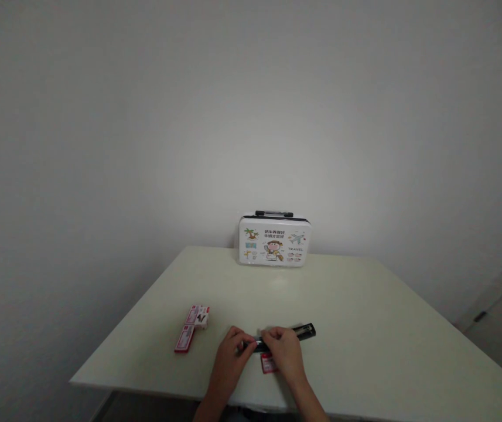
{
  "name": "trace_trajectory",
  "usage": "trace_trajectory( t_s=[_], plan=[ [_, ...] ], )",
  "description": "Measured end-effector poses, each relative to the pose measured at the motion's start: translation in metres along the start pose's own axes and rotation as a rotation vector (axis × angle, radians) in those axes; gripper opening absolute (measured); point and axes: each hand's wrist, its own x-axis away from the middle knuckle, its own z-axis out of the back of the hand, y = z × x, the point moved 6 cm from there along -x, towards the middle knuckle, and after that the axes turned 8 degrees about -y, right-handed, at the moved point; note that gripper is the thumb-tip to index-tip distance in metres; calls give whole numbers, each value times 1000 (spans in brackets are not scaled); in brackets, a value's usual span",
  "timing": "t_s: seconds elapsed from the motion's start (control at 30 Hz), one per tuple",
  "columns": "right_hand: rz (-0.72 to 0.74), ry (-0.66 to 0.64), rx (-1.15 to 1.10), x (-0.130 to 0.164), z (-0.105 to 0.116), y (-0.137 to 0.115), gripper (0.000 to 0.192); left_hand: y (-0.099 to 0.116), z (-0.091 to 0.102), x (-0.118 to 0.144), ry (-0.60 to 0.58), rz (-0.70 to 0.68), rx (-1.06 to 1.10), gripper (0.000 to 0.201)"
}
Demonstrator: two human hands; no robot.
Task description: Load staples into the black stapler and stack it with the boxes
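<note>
Tabletop (365, 316): the widest open room runs from the right hand (286, 351) to the right edge; a further stretch reaches from the hands to the white case (273, 241) standing by the far edge. The black stapler (306, 332) is near the middle of the near edge — long, narrow, set aslant, pale metal showing at its right end. Left hand (228, 358): grip clamped on the stapler's left end. Right hand: grip clamped on its middle, hiding that part. A red-and-white packet (269, 363) lies beside the right hand; red-and-white boxes (184, 339) lie toward the left edge.
</note>
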Motion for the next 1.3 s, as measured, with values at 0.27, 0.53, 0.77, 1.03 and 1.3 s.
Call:
trace_trajectory(
  t_s=[0.27,0.53,0.77,1.03,1.3],
  plan=[
    [-26,13,233,10,17,-9,40,1,2,2,26,29,-1,29],
    [-57,-20,184,11,14,-11,40,9,1,0,-22,44,26,29],
    [-3,-49,68,6,9,-2,37,5,-2,0,-29,55,37,28],
    [-10,-61,25,4,3,3,31,1,-3,-1,-37,78,53,32],
    [-55,-74,-179,4,-4,6,35,1,-1,-2,-19,97,55,38]
  ],
)
